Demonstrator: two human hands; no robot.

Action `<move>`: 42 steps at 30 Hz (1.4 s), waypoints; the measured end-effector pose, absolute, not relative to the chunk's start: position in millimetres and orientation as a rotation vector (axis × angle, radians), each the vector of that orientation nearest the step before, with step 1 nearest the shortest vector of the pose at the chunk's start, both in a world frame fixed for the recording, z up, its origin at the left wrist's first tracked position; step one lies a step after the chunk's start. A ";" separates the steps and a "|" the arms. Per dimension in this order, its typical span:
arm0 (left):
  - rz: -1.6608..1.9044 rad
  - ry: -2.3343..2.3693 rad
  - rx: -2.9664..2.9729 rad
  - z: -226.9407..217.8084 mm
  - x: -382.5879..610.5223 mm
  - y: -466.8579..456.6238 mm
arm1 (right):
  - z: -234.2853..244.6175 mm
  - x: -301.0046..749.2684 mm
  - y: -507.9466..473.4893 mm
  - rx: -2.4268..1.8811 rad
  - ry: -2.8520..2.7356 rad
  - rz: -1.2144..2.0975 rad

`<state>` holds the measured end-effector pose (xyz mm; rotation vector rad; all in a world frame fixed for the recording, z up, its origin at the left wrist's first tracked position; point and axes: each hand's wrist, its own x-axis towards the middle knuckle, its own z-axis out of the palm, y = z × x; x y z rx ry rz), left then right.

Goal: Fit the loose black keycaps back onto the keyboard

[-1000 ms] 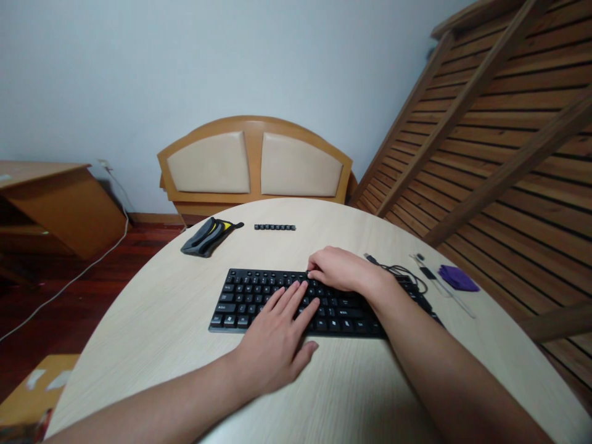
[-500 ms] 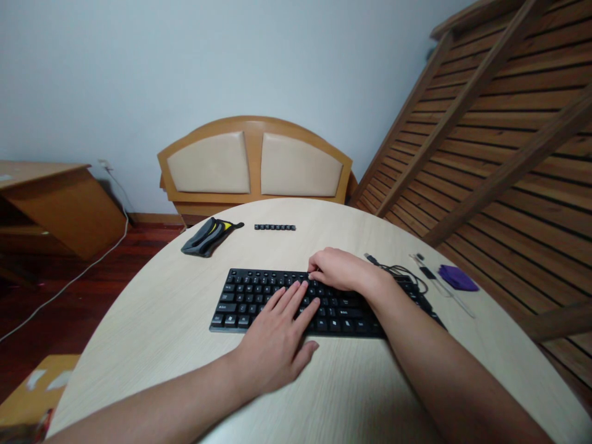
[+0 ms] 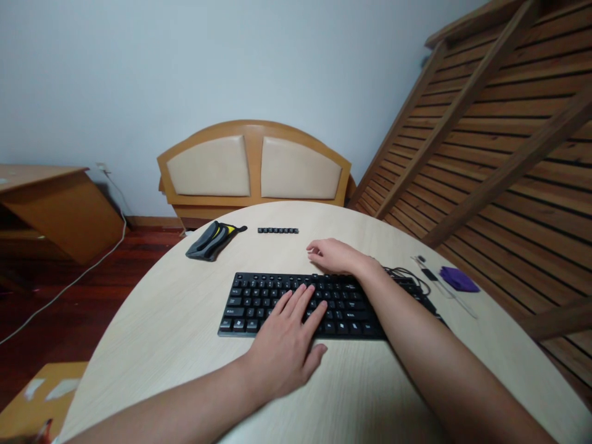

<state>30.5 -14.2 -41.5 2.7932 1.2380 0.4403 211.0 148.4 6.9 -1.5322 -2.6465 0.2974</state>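
A black keyboard (image 3: 240, 302) lies across the round table in front of me. My left hand (image 3: 289, 345) rests on its middle keys with the fingers spread flat and the thumb on the tabletop. Just beyond the keyboard's back edge hovers my right hand (image 3: 335, 255). Its fingers are loosely curled, with a small gap between index finger and thumb and nothing seen in them. One key (image 3: 315, 275) in the top row, below that hand, seems to stand higher than the others. My right forearm hides part of the keyboard's right side.
Several loose keycaps (image 3: 278, 230) form a row at the back of the table (image 3: 152, 345). A grey, black and yellow pouch (image 3: 215, 240) lies back left. On the right are a coiled cable (image 3: 409, 274), a thin tool (image 3: 456, 299) and a purple cloth (image 3: 459, 279).
My right hand has lifted from the top row and moved back past the keyboard, its fingers loosening. The keyboard and left hand appear slightly farther right; the whole view has shifted a little.
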 end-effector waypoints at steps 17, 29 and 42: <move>0.472 1.228 2.816 -42.4 30.2 -13.1 | -13.1 167.1 211.8 -1.845 -2.413 0.041; 0.489 1.226 2.798 -41.9 30.5 -13.7 | 2.6 202.5 145.9 -1.610 -2.456 0.398; 0.438 1.239 2.828 -41.4 30.4 -13.9 | 13.4 214.2 111.3 -1.272 -2.465 0.895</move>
